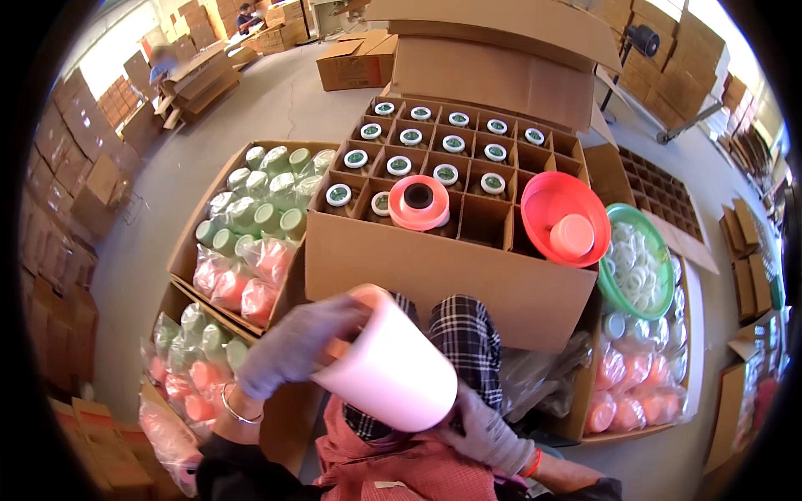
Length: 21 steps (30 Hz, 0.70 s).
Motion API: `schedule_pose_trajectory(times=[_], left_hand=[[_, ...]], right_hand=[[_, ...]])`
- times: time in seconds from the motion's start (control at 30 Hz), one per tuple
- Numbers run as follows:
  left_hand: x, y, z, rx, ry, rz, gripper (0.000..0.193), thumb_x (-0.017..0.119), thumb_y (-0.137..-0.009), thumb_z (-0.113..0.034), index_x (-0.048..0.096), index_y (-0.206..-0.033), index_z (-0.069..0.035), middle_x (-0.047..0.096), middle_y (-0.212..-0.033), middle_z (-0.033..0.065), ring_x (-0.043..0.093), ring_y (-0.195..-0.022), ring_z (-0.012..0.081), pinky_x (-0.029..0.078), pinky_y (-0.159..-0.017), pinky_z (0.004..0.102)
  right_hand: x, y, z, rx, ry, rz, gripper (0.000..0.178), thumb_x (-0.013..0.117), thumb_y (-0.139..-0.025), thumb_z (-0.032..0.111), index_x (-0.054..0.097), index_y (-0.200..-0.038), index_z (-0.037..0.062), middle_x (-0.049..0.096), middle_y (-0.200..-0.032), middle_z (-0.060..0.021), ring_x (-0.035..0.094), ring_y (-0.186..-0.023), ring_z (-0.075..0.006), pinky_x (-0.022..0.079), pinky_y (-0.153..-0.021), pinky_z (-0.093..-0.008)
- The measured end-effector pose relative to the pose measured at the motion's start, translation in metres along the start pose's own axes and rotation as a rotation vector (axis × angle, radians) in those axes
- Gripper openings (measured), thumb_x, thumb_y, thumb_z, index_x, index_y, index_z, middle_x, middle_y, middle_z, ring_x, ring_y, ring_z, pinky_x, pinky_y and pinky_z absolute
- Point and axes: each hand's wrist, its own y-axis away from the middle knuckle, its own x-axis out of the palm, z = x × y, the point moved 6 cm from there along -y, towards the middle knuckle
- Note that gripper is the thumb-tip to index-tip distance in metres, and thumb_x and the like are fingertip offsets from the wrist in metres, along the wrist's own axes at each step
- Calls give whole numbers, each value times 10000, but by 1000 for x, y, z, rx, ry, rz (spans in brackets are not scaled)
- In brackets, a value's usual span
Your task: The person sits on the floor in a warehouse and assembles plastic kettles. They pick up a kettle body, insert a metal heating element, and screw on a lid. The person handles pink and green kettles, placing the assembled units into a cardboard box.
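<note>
A pale pink cylindrical container (391,363) lies tilted over my lap, its open rim toward the upper left. My left hand (305,344), in a grey glove, is closed at that rim, with some fingers hidden by the container. At the other end my gloved right hand (489,434) grips the base from below. Beyond the container stands a divided cardboard box (443,280) with white-rimmed, green-centred tops in many cells. A pink lid with a dark centre (419,202) rests on its near cells. A red-pink bowl (543,246) holding a round pink piece (572,235) sits at its right corner.
A green basket of white rings (628,311) is right of the box. Cartons of bagged green and pink containers stand at left (288,224), lower left (200,367) and right (631,384). A closed carton (357,63) lies on the floor behind. Two people work far left.
</note>
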Motion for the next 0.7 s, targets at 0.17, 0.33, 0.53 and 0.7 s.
schedule_pose_trajectory(times=[0.17,0.33,0.53,0.7], left_hand=[[101,-43,-2,42,-561,477,570,707,-820,-473,614,-1225,-82,624,-1155,118,635,-1088,308,556,-875,392],[133,-49,37,-185,-375,725,582,720,-810,-494,623,-1211,-84,650,-1118,131,677,-989,339,555,-813,429],[129,-44,38,-53,-305,553,457,702,-876,-384,623,-1201,-74,661,-1041,126,682,-906,300,553,-766,383],[42,-45,69,-369,567,-543,381,656,-959,-213,602,-1295,-43,669,-1084,66,648,-921,155,543,-793,288]], right_hand=[[-13,-8,-12,8,582,519,352,507,-945,386,671,-1090,110,700,-826,-174,699,-815,-381,561,-771,-476],[-109,-132,37,-349,730,-172,117,628,-848,188,650,-842,74,640,-806,-152,663,-790,-338,542,-709,-441],[-99,-341,27,-778,1005,-259,474,601,-834,86,558,-1304,122,479,-1306,-201,539,-1151,-401,448,-1029,-472],[-107,-345,45,-689,875,-97,492,630,-841,94,541,-1322,146,480,-1253,-215,549,-1139,-399,465,-1009,-481]])
